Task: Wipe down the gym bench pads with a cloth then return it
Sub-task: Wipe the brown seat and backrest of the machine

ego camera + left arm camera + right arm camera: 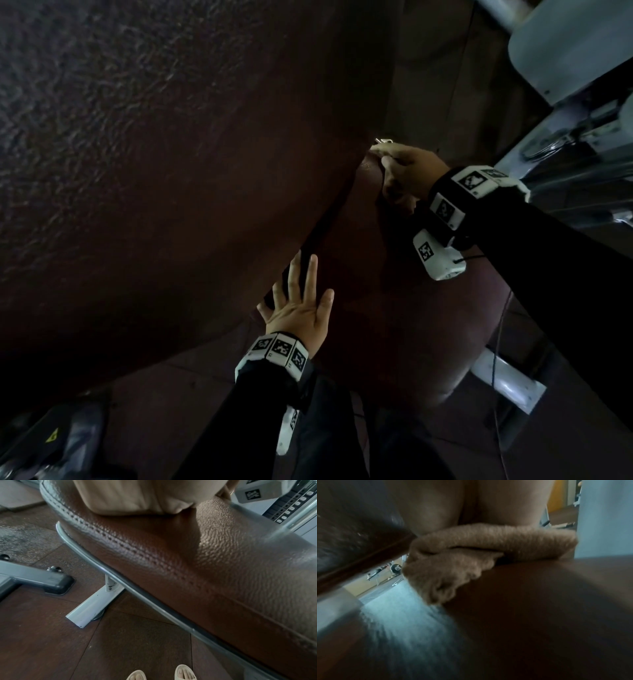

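Brown pebbled vinyl covers the back pad [154,154], which fills most of the head view and leans over the seat pad [394,325] just below it. Beside the seat pad stands the pale metal frame [565,68], and under it lies the dark floor [51,642]. Left of the seat pad's middle, the left hand [298,305] presses flat on the vinyl, fingers straight and spread toward the gap between the pads. At the seat pad's far edge, the right hand [404,174] curls over a tan cloth [471,555], bunched against the vinyl.
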Tool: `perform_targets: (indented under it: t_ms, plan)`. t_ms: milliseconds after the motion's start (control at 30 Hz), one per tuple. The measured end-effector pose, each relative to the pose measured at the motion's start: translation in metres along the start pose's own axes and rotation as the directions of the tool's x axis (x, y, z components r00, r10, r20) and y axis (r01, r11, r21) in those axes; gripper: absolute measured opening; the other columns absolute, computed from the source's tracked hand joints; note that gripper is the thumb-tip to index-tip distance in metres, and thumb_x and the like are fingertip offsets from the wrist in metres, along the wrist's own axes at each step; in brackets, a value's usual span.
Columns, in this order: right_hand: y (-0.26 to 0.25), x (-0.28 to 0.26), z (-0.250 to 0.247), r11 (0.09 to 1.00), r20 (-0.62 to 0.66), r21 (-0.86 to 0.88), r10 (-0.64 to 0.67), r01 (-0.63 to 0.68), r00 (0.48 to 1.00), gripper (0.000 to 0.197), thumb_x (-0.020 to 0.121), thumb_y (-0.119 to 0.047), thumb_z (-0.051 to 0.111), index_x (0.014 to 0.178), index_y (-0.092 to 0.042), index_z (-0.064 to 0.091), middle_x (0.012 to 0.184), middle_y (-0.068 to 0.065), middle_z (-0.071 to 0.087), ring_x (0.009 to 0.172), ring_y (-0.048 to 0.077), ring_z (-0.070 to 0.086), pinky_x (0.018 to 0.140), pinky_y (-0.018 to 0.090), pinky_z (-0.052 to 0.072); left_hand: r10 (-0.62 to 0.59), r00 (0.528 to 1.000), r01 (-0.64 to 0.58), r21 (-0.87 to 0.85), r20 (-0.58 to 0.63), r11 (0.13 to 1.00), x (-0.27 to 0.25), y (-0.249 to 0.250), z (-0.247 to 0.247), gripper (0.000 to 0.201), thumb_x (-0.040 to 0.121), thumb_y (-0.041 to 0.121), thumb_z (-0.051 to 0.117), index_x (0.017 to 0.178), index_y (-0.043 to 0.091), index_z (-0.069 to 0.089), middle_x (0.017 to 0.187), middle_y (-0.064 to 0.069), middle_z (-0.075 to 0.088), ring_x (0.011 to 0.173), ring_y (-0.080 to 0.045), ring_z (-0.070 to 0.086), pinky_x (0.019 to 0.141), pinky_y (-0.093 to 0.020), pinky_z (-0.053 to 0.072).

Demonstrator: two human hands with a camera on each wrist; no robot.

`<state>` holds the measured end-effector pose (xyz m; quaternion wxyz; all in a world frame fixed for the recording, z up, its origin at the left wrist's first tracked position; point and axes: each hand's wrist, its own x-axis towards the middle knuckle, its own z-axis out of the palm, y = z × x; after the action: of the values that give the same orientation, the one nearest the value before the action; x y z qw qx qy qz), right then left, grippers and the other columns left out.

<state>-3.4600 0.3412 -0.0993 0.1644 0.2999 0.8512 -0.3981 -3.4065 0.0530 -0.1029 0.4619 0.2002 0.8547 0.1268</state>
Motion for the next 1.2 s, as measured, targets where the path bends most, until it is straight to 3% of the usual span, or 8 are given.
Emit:
perform_targets:
  t_ms: [133,233,333,433,567,667,967,1200]
  plan:
    - [0.012,-0.011,-0.003,1.0,-0.024,0.018,0.01,-0.009,1.0,0.035,0.096,-0.026,0.041,0.127,-0.037,0.054,0.112,-0.004,0.064,0.103,0.016,0.059,0.097,0.035,0.044,-0.02,0.999,0.02,0.003,-0.044,1.0,0.005,-0.005,0.003,0.059,0.074,0.076,-0.014,0.123,0.057,-0.041,0.13,0.032,-0.052,0.143,-0.037,-0.005,0.104,-0.063,-0.005]
    - [-0.001,0.004,-0.001,0.994,0.025,0.088,0.06,-0.062,0.998,0.031,0.096,-0.022,0.044,0.123,-0.029,0.057,0.1,-0.002,0.055,0.079,0.006,0.051,0.079,0.023,0.042,-0.011,0.999,0.01,-0.027,-0.042,1.0,0.006,-0.007,0.006,0.058,0.076,0.076,-0.012,0.123,0.057,-0.041,0.13,0.031,-0.052,0.142,-0.034,-0.008,0.101,-0.058,-0.01]
    - [-0.024,0.019,0.004,1.0,0.025,0.008,0.019,-0.019,1.0,0.014,0.096,-0.017,0.044,0.087,-0.024,0.053,0.094,-0.002,0.048,0.089,0.015,0.048,0.081,0.027,0.035,-0.012,0.999,0.011,-0.029,-0.039,1.0,0.009,-0.008,0.006,0.059,0.074,0.075,-0.013,0.122,0.056,-0.043,0.13,0.03,-0.053,0.142,-0.033,-0.012,0.094,-0.051,-0.015]
    - [-0.03,0.018,0.003,0.997,0.018,-0.078,-0.008,0.01,1.0,0.017,0.095,-0.016,0.042,0.08,-0.017,0.051,0.087,-0.001,0.053,0.093,0.019,0.05,0.08,0.027,0.034,-0.014,0.999,0.013,-0.013,-0.038,1.0,0.007,-0.005,0.005,0.059,0.075,0.074,-0.012,0.12,0.057,-0.044,0.129,0.03,-0.053,0.141,-0.031,-0.014,0.093,-0.051,-0.017]
    - [-0.002,-0.008,-0.001,1.0,-0.041,0.016,-0.01,0.011,0.999,0.028,0.098,-0.018,0.042,0.119,-0.015,0.06,0.097,-0.002,0.06,0.096,0.013,0.054,0.086,0.024,0.037,-0.02,0.999,0.02,-0.01,-0.047,1.0,0.005,-0.003,0.002,0.059,0.073,0.074,-0.013,0.121,0.057,-0.043,0.13,0.03,-0.052,0.142,-0.032,-0.012,0.094,-0.05,-0.015]
    - [0.035,-0.045,-0.01,0.987,-0.054,0.152,0.052,-0.043,0.997,0.029,0.097,-0.011,0.041,0.111,-0.028,0.059,0.081,-0.007,0.058,0.067,0.0,0.057,0.069,0.019,0.045,-0.015,0.999,0.014,-0.015,-0.051,1.0,0.005,-0.004,0.003,0.059,0.073,0.075,-0.012,0.12,0.057,-0.043,0.129,0.031,-0.052,0.141,-0.031,-0.013,0.094,-0.05,-0.016]
    - [0.052,-0.047,-0.009,0.997,-0.115,-0.007,0.076,-0.077,0.99,0.029,0.097,-0.019,0.043,0.121,-0.024,0.059,0.125,0.003,0.058,0.118,0.019,0.05,0.097,0.023,0.031,-0.015,0.998,0.015,0.006,-0.063,1.0,0.004,-0.003,0.003,0.059,0.074,0.073,-0.013,0.121,0.057,-0.044,0.129,0.029,-0.053,0.142,-0.031,-0.014,0.097,-0.051,-0.016]
    - [0.049,-0.046,-0.006,0.995,-0.132,-0.069,0.057,-0.067,0.99,0.028,0.097,-0.025,0.04,0.12,-0.029,0.054,0.114,0.011,0.053,0.099,0.026,0.057,0.082,0.027,0.039,-0.02,0.996,0.022,0.024,-0.088,0.999,0.002,-0.002,0.002,0.057,0.075,0.072,-0.012,0.12,0.057,-0.044,0.13,0.029,-0.053,0.143,-0.031,-0.014,0.105,-0.058,-0.012]
